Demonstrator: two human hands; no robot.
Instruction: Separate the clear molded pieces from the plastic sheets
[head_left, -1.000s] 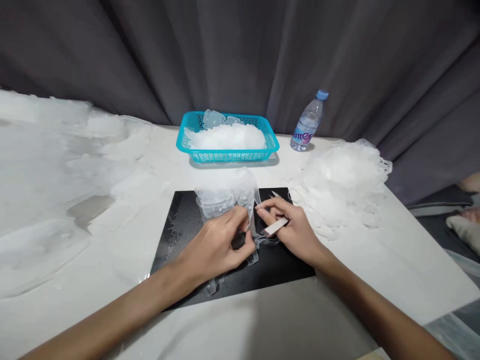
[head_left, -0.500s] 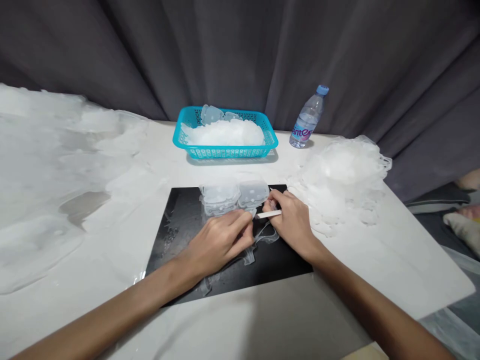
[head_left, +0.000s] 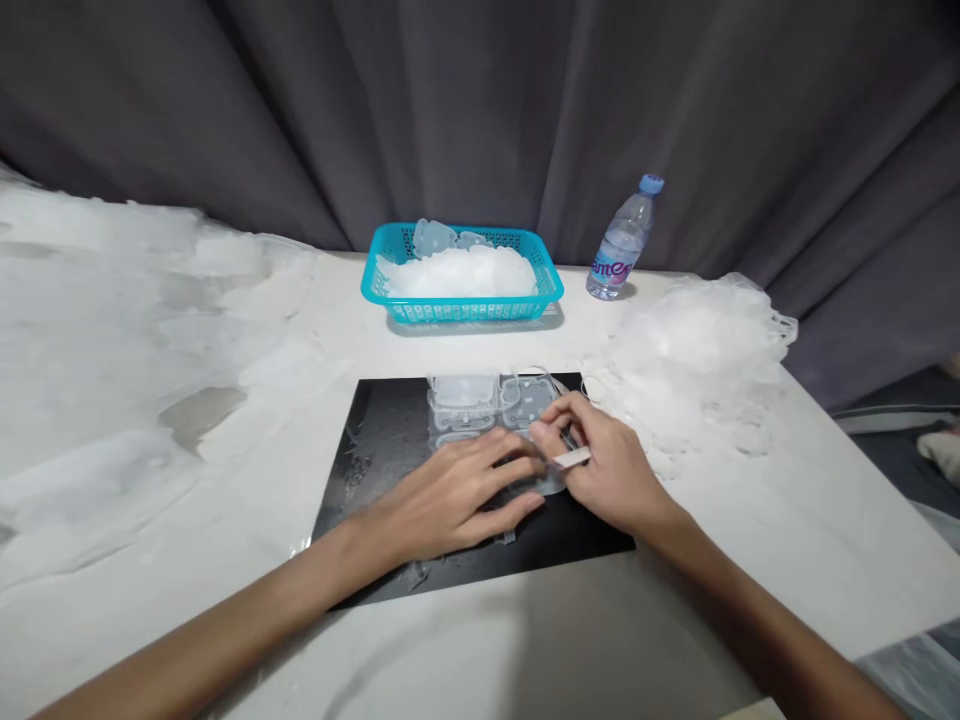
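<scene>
A clear moulded plastic sheet (head_left: 487, 402) with several small tray shapes lies flat on a black cutting mat (head_left: 390, 440). My left hand (head_left: 450, 495) rests flat on the sheet's near part, fingers stretched out. My right hand (head_left: 607, 470) is closed around a small craft knife (head_left: 574, 458), its tip at the sheet's right side next to my left fingertips. Thin plastic offcuts (head_left: 420, 572) lie on the mat by my left wrist.
A turquoise basket (head_left: 551, 283) filled with clear plastic pieces stands behind the mat. A water bottle (head_left: 622, 242) is right of it. A heap of clear plastic scraps (head_left: 697, 350) lies at the right, large plastic sheets (head_left: 112, 330) at the left. Dark curtain behind.
The plastic sheet, held up and bent a second ago, now lies flat on the mat. My left hand has opened and pressed down on it; my right hand shifted slightly nearer with the knife.
</scene>
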